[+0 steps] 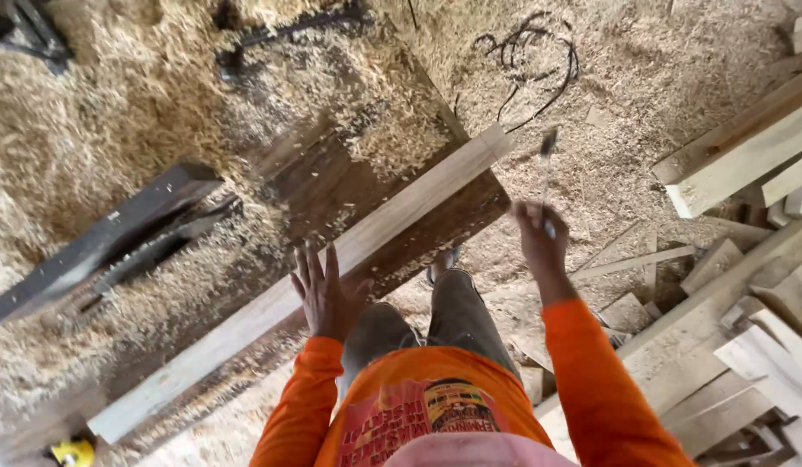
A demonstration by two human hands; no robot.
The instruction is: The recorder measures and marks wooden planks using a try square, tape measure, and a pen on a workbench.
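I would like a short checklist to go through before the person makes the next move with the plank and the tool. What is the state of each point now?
1. Left hand flat on the long pale plank: ok, open palm rests on it.
2. Right hand grips the thin tool: ok, raised beside the plank; the kind of tool is blurred.
3. Plank supported by the dark workbench: ok, though its far end reaches the bench corner.
4. Bench surface free of wood shavings: not ok.
5. Loose black cable away from the feet: ok, it lies farther off on the floor.
6. Fingers out of the tool's path: cannot tell.
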